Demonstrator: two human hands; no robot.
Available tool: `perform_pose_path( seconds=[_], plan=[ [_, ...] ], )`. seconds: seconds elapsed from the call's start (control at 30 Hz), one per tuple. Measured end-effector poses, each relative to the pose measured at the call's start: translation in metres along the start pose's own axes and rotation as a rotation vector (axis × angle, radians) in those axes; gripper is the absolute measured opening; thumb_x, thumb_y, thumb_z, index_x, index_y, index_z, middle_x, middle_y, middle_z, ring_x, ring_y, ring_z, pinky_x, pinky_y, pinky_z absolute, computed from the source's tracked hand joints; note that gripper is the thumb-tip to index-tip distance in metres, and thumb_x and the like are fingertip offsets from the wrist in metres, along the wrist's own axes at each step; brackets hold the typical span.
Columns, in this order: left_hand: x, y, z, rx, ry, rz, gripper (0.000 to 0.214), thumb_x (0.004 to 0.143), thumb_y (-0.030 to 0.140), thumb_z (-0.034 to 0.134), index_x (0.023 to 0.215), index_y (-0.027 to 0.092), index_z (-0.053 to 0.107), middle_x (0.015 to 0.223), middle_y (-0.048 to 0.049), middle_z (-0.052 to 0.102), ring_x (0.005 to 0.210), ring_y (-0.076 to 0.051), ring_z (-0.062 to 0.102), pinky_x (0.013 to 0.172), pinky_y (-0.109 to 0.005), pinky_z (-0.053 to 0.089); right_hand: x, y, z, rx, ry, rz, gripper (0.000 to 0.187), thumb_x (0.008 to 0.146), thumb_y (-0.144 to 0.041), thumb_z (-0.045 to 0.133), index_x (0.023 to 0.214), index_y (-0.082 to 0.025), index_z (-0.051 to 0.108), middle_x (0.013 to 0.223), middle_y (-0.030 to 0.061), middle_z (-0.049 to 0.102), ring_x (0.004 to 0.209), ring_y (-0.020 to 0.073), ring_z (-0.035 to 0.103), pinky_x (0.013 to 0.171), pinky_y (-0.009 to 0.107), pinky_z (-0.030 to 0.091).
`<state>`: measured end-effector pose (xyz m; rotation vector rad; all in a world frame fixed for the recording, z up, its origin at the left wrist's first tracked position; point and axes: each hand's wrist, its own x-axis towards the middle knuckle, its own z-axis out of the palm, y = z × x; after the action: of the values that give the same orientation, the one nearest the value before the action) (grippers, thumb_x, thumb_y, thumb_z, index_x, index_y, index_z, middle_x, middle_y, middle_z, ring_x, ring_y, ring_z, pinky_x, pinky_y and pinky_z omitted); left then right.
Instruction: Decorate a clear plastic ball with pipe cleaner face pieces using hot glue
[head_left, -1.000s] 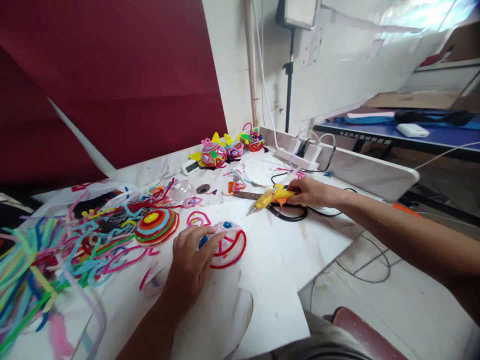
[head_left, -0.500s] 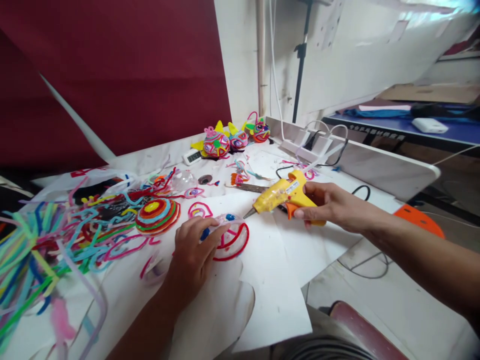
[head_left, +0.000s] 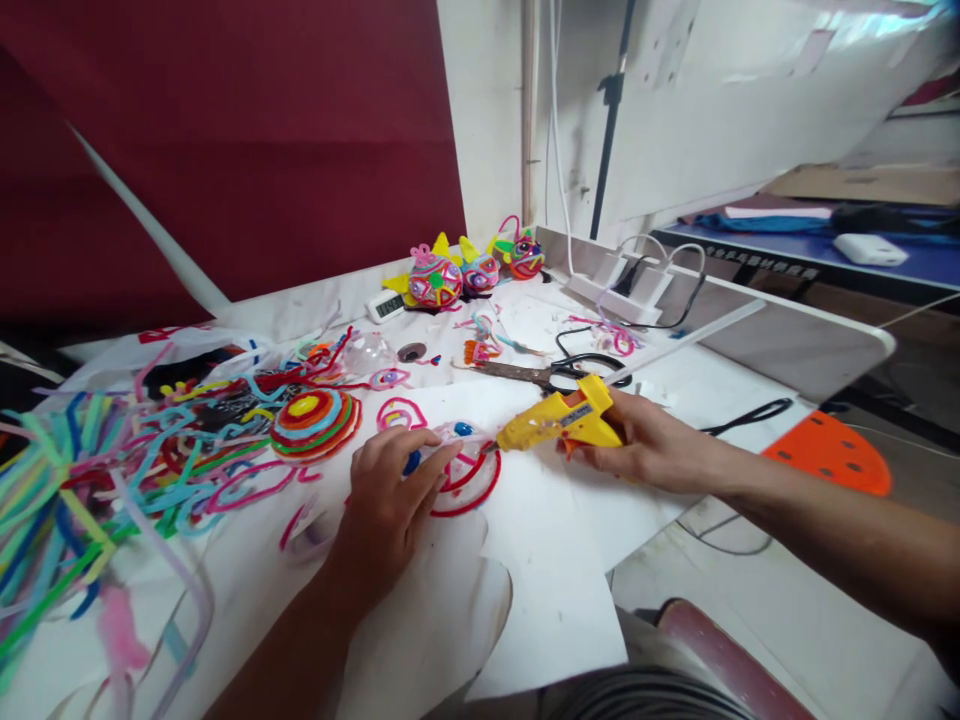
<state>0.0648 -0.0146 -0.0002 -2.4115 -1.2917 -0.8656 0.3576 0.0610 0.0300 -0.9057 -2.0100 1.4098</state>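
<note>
L hand (head_left: 394,490) hasn't really shifted: fingers part-bent, slightly spread, over the L side of the clear piece w/ red fuzzy trim (head_left: 471,490), holding it on the white paper (head_left: 551,610), near-centre. R hand (head_left: 652,445) is what's changed: a sec ago it was at the yellow glue gun (head_left: 555,420) down by the scissors; now gun's up, fist closed round the grip, nozzle brought L to the piece's far-R edge. Can't tell if tip touches, or if trigger's pressed. So tool & piece are together, gun apparently in position.

Other stuff, L to R: loose pipe cleaners (head_left: 60,530) at near L; striped dome (head_left: 315,425) just L of the L hand; clear ball (head_left: 369,355) behind that; timer (head_left: 385,306) & 3 bright ornaments (head_left: 435,278) at far edge; scissors (head_left: 517,372), now uncovered, just beyond gun; power strip (head_left: 619,295) far R; orange seat (head_left: 832,455) off table's R side.

In the way: L fingers hide part of the piece & sit close to the nozzle; scissors crowd the gun's far side.
</note>
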Motion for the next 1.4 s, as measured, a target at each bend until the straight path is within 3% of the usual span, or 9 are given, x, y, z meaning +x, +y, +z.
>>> perform_pose_path(
  seconds=[0.2, 0.73, 1.4],
  plan=[
    [-0.0001, 0.0015, -0.0005, -0.008, -0.002, -0.011, 0.04, 0.09, 0.007, 0.051, 0.127, 0.022, 0.053, 0.116, -0.0112, 0.056, 0.111, -0.028, 0.048, 0.095, -0.05, 0.039, 0.0008, 0.0031, 0.0038, 0.037, -0.044, 0.02, 0.021, 0.075, -0.021, 0.062, 0.093, -0.018, 0.05, 0.077, -0.0023, 0.051, 0.058, 0.0093, 0.044, 0.047, 0.022, 0.038],
    [-0.0002, 0.0012, 0.0002, 0.006, -0.001, -0.015, 0.038, 0.09, 0.008, 0.053, 0.125, 0.02, 0.056, 0.115, -0.0119, 0.056, 0.111, -0.028, 0.049, 0.095, -0.049, 0.039, 0.0021, 0.007, 0.0065, 0.029, -0.118, -0.021, 0.024, 0.086, -0.029, 0.064, 0.101, -0.02, 0.048, 0.082, -0.0024, 0.05, 0.063, 0.0098, 0.044, 0.052, 0.022, 0.038],
    [-0.0008, -0.0005, 0.0017, 0.022, -0.003, -0.014, 0.035, 0.09, 0.01, 0.053, 0.124, 0.021, 0.055, 0.115, -0.0111, 0.056, 0.109, -0.028, 0.049, 0.094, -0.048, 0.039, 0.001, 0.0012, 0.0049, 0.03, -0.089, -0.017, 0.025, 0.085, -0.035, 0.066, 0.095, -0.02, 0.049, 0.078, -0.0025, 0.05, 0.061, 0.01, 0.044, 0.05, 0.023, 0.038]
  ],
)
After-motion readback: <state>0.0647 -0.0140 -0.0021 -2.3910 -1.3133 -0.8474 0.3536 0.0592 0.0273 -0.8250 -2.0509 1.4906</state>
